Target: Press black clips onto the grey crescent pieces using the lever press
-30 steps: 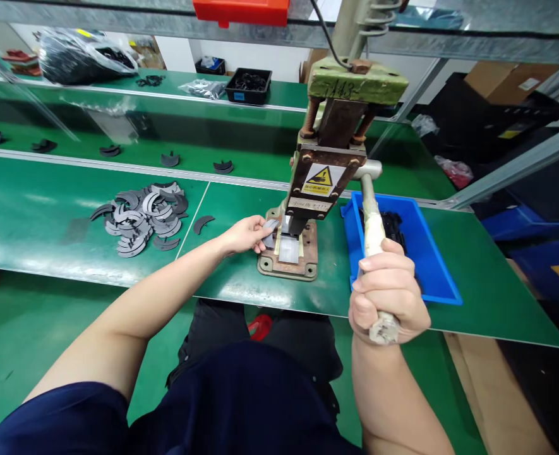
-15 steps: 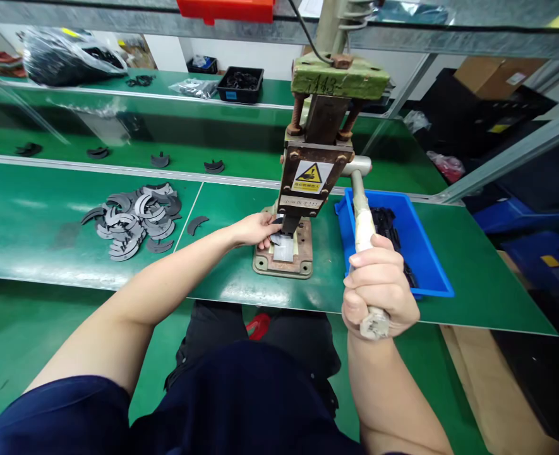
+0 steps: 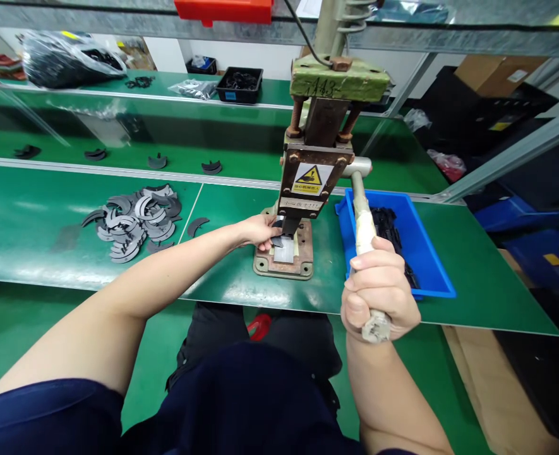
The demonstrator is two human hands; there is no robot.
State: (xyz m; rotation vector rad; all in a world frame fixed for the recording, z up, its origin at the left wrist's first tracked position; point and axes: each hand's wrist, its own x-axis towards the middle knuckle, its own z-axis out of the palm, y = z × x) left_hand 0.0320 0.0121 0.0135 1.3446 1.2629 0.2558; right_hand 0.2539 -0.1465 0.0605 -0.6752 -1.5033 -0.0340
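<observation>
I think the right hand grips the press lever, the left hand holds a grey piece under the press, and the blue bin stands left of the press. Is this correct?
Not quite: the blue bin stands right of the press, not left, as the head view shows. The right hand does grip the lever, and the left hand holds a grey piece under the press.

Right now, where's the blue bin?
In the head view the blue bin sits on the green bench, right of the hand press, just behind the right hand gripping the press handle.
</observation>
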